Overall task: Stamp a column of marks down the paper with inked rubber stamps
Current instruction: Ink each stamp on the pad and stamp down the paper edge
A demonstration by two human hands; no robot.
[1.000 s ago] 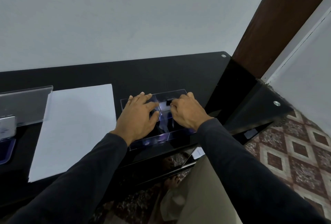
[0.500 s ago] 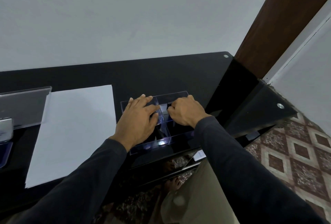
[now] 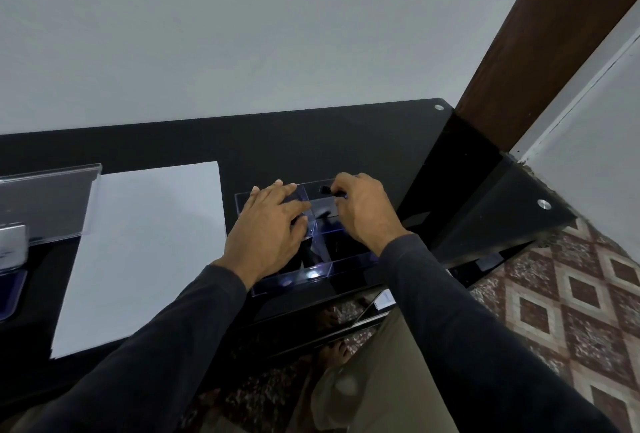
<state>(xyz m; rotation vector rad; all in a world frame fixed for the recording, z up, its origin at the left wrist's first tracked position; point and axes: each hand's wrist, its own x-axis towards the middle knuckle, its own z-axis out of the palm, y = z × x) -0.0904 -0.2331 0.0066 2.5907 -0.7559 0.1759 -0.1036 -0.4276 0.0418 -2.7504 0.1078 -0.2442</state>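
A clear plastic box with compartments sits on the black desk, right of a blank white sheet of paper. My left hand lies flat on the box's left half, fingers spread, pressing it down. My right hand is raised over the right compartment, its fingertips pinched on a small black stamp held just above the box's far edge. Most of the stamp is hidden by my fingers.
The black glass desk ends at a wall behind and a brown wooden post to the right. A clear acrylic lid or tray and a blue ink pad lie at the far left. Patterned floor tiles show on the right.
My right hand has lifted out of the right compartment and moved toward the far edge, now pinching a small black stamp. The left hand has stayed flat on the box.
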